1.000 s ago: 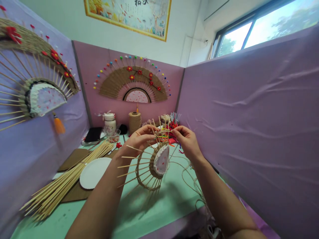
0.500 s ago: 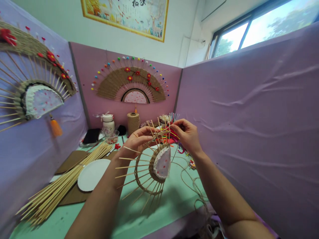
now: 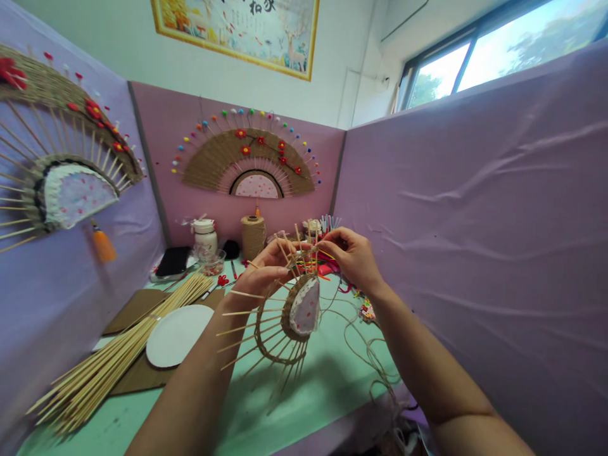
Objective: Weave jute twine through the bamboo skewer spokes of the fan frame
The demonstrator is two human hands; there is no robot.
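Note:
A small half-woven fan (image 3: 285,313) of thin bamboo sticks is held up over the table, tilted, with its sticks pointing left and down. Its half-round centre (image 3: 305,307) is pale with red dots and a white frilled edge. My left hand (image 3: 268,266) grips the upper sticks and woven band, thumb in front. At the top end of the fan, my right hand (image 3: 349,253) pinches the twine among the sticks. Loose twine (image 3: 368,348) trails over the table to the right and down past its front edge.
Left on the green table (image 3: 118,421) lie a bundle of bamboo sticks (image 3: 109,354), a white paper plate (image 3: 166,345) and brown cardboard (image 3: 133,310). Behind stand a twine spool (image 3: 253,235), a white bottle (image 3: 205,237) and a phone (image 3: 173,261). Finished fans (image 3: 256,158) hang on the partitions.
The fan has shifted slightly left and turned a little. My right hand has moved slightly left along with it, still pinching at the top end. My left hand keeps its hold.

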